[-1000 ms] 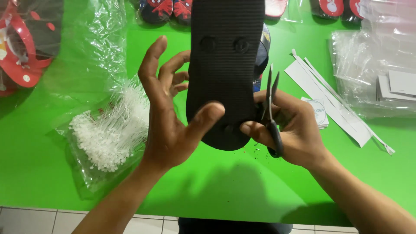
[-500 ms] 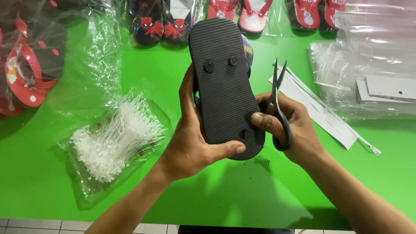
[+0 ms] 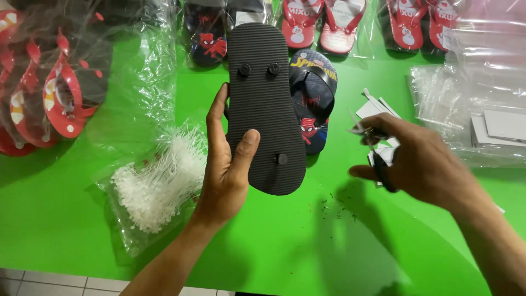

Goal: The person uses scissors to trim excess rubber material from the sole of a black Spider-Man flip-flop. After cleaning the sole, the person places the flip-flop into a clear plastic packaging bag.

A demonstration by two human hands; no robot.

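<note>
Green bench (image 3: 82,235) carries everything; places taken from the black sandal (image 3: 267,107).

My left hand (image 3: 227,164) now holds the sandal alone, sole up, thumb across the ribbed face, fingers behind its left edge. It hangs upright above the bench.

Change since half a second ago: my right hand (image 3: 422,164) has come off the sandal's lower right edge and now sits well to its right, apart from it, blurred. Its grip is closed round the scissors (image 3: 375,148); blades seem narrow, but I cannot tell for sure.

Judgement: cutting at the sole plug (image 3: 281,159) looks finished.

Left of sandal: bag of white plastic fasteners (image 3: 156,183). Behind it: printed sandal (image 3: 313,101).
</note>
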